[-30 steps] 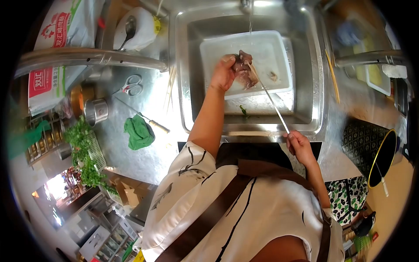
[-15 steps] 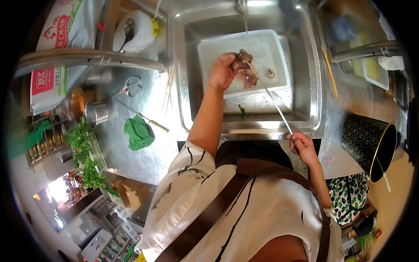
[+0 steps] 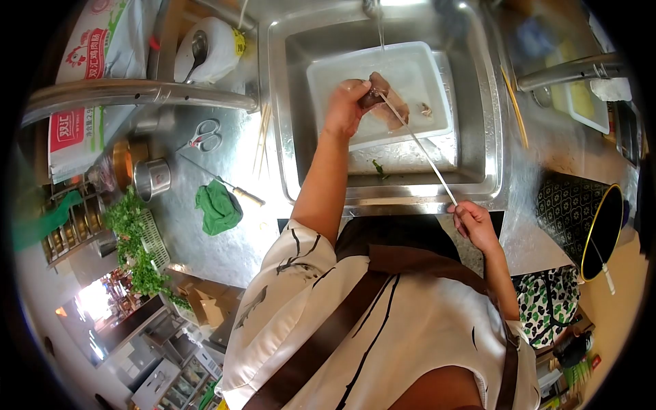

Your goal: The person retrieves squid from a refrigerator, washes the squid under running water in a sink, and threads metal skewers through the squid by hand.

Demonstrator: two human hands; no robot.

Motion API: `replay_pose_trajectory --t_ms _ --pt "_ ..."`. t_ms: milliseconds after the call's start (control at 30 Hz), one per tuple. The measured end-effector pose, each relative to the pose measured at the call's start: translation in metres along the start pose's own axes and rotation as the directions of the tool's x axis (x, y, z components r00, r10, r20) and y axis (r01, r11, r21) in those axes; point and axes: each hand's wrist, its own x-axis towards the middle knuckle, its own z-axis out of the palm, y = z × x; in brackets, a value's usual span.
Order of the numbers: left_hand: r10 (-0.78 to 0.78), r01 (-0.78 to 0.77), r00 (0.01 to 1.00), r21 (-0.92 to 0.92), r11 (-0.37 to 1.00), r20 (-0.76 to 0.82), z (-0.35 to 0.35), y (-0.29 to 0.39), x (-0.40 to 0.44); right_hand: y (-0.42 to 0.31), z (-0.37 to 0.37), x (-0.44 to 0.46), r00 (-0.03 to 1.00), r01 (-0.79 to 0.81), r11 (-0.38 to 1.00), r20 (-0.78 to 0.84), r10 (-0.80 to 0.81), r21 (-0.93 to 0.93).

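Note:
My left hand (image 3: 345,109) is closed on a wet, brownish-pink piece of raw meat (image 3: 391,109), holding it over a white plastic tray (image 3: 432,61) in the steel sink. In my right hand (image 3: 475,224), at the sink's front rim, is the near end of a long, thin pale stick (image 3: 427,156). The stick slants up and left, and its far end meets the meat; whether the tip goes in, I cannot tell. Water runs from the faucet (image 3: 372,8) into the tray, where a small brownish scrap (image 3: 426,109) lies.
Left of the sink (image 3: 279,102) lie thin skewers (image 3: 262,137), scissors (image 3: 206,135), a wooden-handled pointed tool (image 3: 247,196) and a green cloth (image 3: 219,207). More sticks (image 3: 516,109) rest on the right. A black patterned bin (image 3: 570,215) stands low at the right. Metal rails (image 3: 147,92) flank the sink.
The meat has turned in my left hand and hangs longer toward the lower right. My right hand and the stick have shifted only slightly.

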Motion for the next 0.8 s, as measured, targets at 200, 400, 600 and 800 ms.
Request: replay_pose_trajectory --t_ms 200,400,600,800 --pt "-0.015 0.014 1.0 -0.057 0.998 -0.017 0.001 -0.001 0.001 0.001 -0.004 -0.001 1.0 -0.013 1.0 -0.008 0.013 -0.008" --pt "-0.049 0.05 0.999 -0.053 0.997 0.016 0.006 0.005 -0.003 0.002 -0.004 0.001 1.0 0.009 0.999 -0.021 -0.009 -0.038" --pt "-0.046 0.044 0.995 0.025 0.999 0.088 -0.002 0.003 0.002 0.009 -0.006 0.002 0.999 0.022 1.0 -0.025 -0.022 -0.019" --pt "-0.072 0.065 0.995 0.099 0.993 0.073 0.003 0.007 -0.002 0.007 -0.013 -0.006 1.0 0.02 0.999 -0.017 -0.02 -0.028"
